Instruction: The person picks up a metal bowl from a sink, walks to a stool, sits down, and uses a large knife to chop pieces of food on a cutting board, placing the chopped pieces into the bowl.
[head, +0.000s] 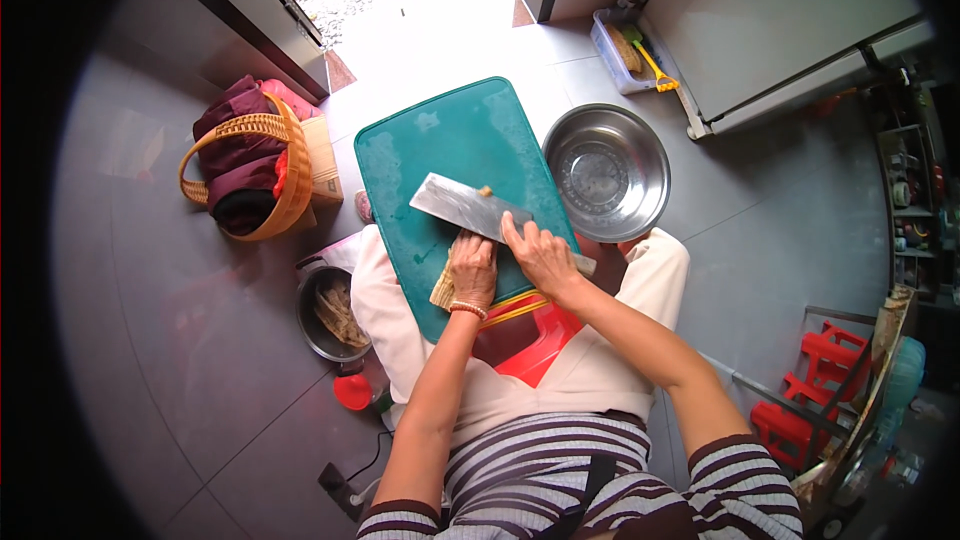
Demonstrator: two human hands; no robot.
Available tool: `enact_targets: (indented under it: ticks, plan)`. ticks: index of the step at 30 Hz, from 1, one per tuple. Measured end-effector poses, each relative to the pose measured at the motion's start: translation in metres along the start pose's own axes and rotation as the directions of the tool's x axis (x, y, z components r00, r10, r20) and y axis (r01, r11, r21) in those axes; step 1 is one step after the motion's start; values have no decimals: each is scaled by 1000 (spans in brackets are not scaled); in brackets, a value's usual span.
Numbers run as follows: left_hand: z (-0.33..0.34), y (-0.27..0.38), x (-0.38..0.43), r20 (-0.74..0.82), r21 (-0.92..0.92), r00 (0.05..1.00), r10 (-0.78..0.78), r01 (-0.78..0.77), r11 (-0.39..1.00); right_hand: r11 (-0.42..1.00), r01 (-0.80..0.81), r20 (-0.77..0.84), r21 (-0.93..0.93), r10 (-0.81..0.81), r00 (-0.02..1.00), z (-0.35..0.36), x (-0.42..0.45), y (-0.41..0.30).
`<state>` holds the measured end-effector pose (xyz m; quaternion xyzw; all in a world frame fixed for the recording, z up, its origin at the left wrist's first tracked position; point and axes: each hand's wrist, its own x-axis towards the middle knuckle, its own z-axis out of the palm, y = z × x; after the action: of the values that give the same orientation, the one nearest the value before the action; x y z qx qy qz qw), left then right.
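Observation:
A green cutting board (pixel 465 139) lies in front of me between my knees. My left hand (pixel 473 270) presses down on a pale, ridged piece of food (pixel 444 286) near the board's lower edge. The cleaver (pixel 469 204) is in my right hand (pixel 540 251), with its blade slanting across the board just beyond my left fingertips. A small brown cut piece (pixel 485 191) shows at the blade's far edge. Under the blade, the food's end is hidden.
An empty steel basin (pixel 652 172) stands right of the board. At the left are a pot (pixel 307 315) with pale strips (pixel 340 315) and a wicker basket (pixel 298 165) of dark cloth. A plastic tub (pixel 611 60) and red stools (pixel 832 360) are at the right.

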<state>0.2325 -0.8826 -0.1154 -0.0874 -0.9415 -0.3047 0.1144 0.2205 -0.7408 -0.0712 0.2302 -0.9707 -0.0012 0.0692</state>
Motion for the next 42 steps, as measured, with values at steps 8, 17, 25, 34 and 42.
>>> enact_targets:
  ticks: [8, 17, 25, 34, 42]
  plan:
    - [-16, 12, 10, -101, -14, 994, 45, -47, 999, 966, -55, 14, 251, 53, 999, -15, 22, 25]
    - [3, -10, -11, -77, 37, 997, 32, -29, 999, 984, 24, 39, 174, -31, 999, -31, -41, 11]
    - [-4, -1, -9, -41, 27, 999, -11, 13, 1000, 996, 62, -17, 57, -62, 998, 6, -1, -5]
    - [-17, 14, 7, -175, 0, 984, 34, -35, 999, 976, -2, 53, 220, -10, 999, -12, 21, 13]
    - [2, -6, -17, -102, -19, 993, -63, 62, 998, 987, 46, 96, 153, -61, 993, -27, -30, 4]
